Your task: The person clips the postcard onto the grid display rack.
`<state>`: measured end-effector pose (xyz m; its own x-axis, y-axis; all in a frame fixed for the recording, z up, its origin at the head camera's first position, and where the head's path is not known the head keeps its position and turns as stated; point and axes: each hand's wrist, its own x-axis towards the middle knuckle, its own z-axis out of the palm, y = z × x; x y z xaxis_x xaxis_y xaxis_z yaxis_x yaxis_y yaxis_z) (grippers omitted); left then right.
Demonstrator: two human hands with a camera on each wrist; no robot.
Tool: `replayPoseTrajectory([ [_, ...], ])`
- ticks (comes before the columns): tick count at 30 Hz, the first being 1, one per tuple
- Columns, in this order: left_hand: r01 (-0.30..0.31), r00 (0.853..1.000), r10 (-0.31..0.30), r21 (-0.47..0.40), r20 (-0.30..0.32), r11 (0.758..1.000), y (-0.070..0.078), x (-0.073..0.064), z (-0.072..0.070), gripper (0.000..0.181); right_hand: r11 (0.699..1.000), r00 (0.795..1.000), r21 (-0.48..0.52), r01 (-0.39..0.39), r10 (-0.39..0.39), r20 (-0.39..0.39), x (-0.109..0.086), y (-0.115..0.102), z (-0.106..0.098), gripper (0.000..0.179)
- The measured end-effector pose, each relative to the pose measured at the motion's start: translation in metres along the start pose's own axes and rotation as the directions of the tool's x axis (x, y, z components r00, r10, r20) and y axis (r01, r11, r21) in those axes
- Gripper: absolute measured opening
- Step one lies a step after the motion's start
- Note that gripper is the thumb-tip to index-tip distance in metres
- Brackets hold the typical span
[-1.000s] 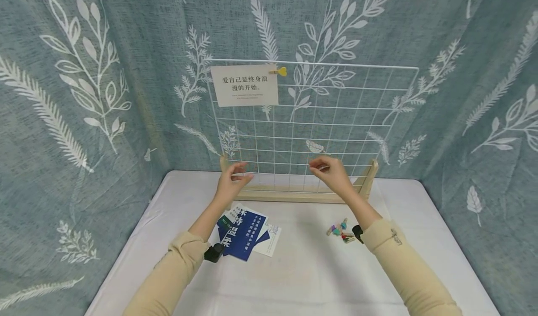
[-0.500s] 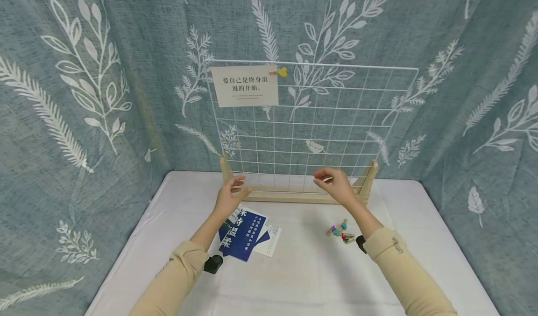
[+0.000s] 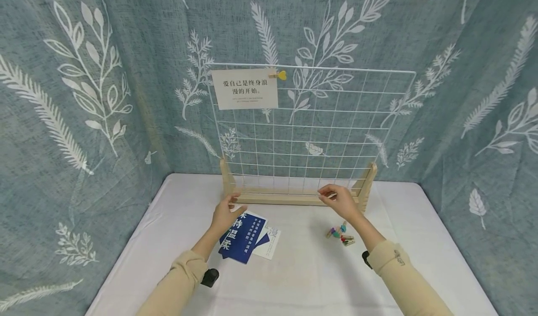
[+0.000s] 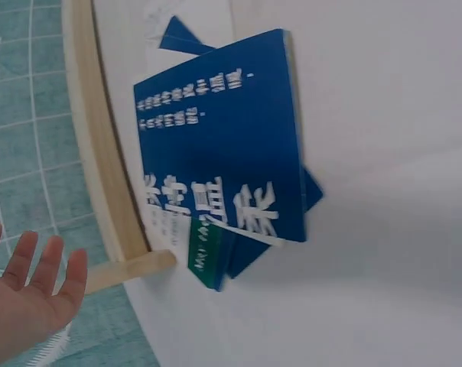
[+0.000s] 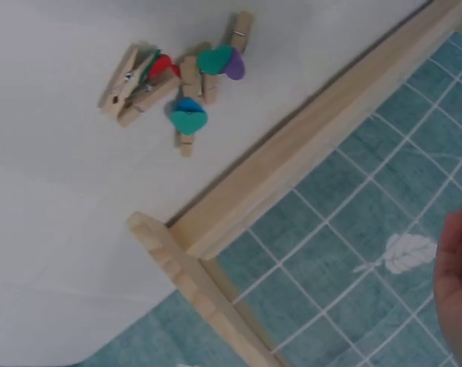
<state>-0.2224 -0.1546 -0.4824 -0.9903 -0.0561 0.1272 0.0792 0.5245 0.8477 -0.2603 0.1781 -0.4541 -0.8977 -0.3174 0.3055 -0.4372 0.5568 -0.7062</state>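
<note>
My left hand (image 3: 224, 217) hovers over the upper left part of a pile of postcards, fingers apart and holding nothing. A dark blue postcard (image 4: 219, 138) with white characters lies on top. Parts of a green card (image 4: 206, 252) and a white card (image 3: 269, 244) stick out from under it. My right hand (image 3: 342, 203), also holding nothing, is in the air in front of the rack's wooden base (image 3: 281, 199), its fingers loosely bent. Below it lie several small wooden clothespins (image 5: 187, 76) with coloured hearts.
A white wire grid (image 3: 311, 67) stands upright at the back of the white table (image 3: 294, 278). A cream postcard (image 3: 245, 94) hangs at its upper left, held by a yellow-heart clothespin (image 3: 278, 75). Leaf-patterned curtains (image 3: 138, 73) surround the table.
Both hands have come down and toward the front, away from the grid. The left now hovers over the postcards; the right has also shifted slightly rightward. The hanging postcard stays in place.
</note>
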Motion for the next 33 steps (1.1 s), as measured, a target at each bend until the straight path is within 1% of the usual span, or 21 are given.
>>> replayPoseTrajectory([
  [3, -0.006, 1.0, 0.006, 0.013, -0.009, 1.0, -0.006, -0.002, 0.003, 0.045, 1.0, 1.0, -0.011, 0.006, -0.006, -0.006, -0.002, 0.006, 0.0, 0.013],
  [6, 0.016, 1.0, -0.016, 0.019, -0.018, 1.0, -0.01, -0.004, 0.005, 0.044, 1.0, 1.0, -0.023, 0.004, -0.003, 0.007, -0.004, 0.01, -0.001, 0.013],
  [11, 0.059, 0.998, -0.057, 0.06, -0.027, 0.997, -0.014, -0.009, 0.007, 0.043, 0.999, 0.999, -0.03, -0.033, 0.034, 0.032, -0.008, 0.018, -0.005, 0.014],
  [15, 0.079, 0.996, -0.076, 0.08, -0.041, 0.994, -0.016, -0.012, 0.008, 0.043, 0.998, 0.998, -0.04, -0.039, 0.041, 0.04, -0.013, 0.026, -0.007, 0.013],
  [18, 0.076, 0.996, -0.071, 0.102, -0.049, 0.992, -0.019, -0.014, 0.009, 0.042, 0.997, 0.997, -0.047, -0.054, 0.056, 0.048, -0.017, 0.033, -0.009, 0.014],
  [22, 0.086, 0.996, -0.081, 0.145, -0.037, 0.986, -0.024, -0.014, 0.013, 0.042, 0.994, 0.995, -0.071, -0.078, 0.082, 0.052, -0.022, 0.042, -0.011, 0.013],
  [25, 0.098, 0.995, -0.095, 0.179, -0.026, 0.979, -0.026, -0.016, 0.015, 0.044, 0.993, 0.995, -0.084, -0.081, 0.085, 0.045, -0.024, 0.047, -0.011, 0.011],
  [30, 0.109, 0.994, -0.109, 0.199, -0.012, 0.974, -0.027, -0.02, 0.018, 0.045, 0.992, 0.995, -0.097, -0.085, 0.089, 0.035, -0.027, 0.055, -0.011, 0.012],
  [33, 0.108, 0.994, -0.107, 0.211, -0.016, 0.972, -0.029, -0.021, 0.021, 0.045, 0.992, 0.995, -0.092, -0.091, 0.095, 0.032, -0.029, 0.056, -0.012, 0.012],
])
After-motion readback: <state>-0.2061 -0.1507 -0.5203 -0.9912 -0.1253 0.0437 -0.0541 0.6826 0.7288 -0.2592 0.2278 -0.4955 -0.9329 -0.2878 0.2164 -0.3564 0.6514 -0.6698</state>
